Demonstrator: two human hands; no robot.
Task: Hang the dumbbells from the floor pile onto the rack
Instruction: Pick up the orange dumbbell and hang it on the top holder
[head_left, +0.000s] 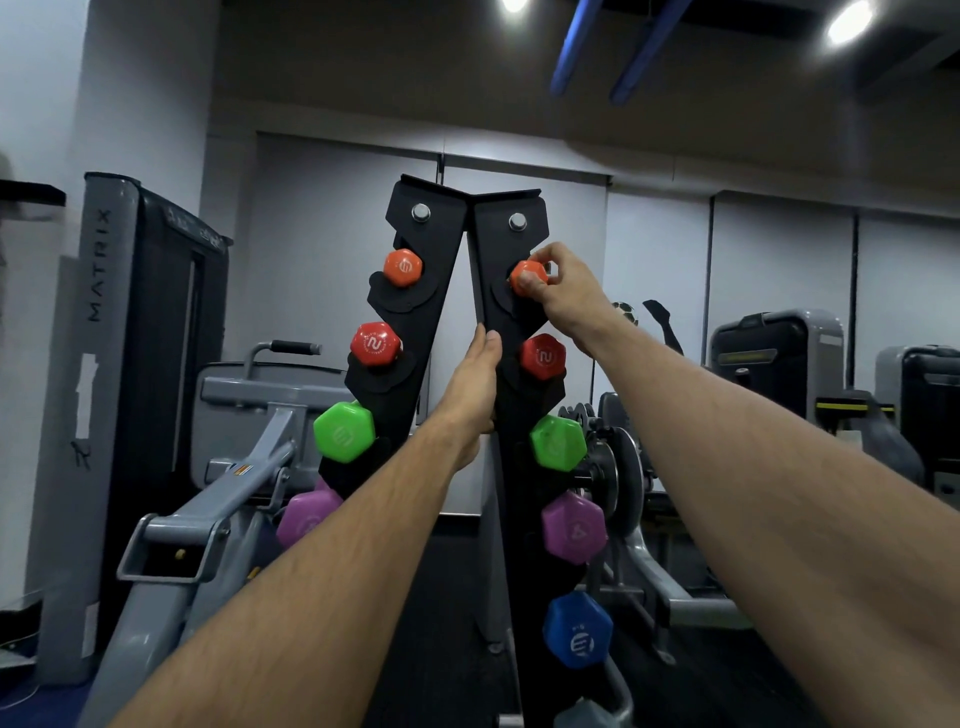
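Commercial gym: dumbbell rack (498, 312), grey Matrix weight machine (98, 364), plate-loaded bench (249, 395), mirrored wall.

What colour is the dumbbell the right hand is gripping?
Orange dumbbell, gripped by the right hand; head view.

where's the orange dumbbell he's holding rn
In the head view, the orange dumbbell sits at the rack's top right slot, gripped by the right hand, just above the red dumbbell.
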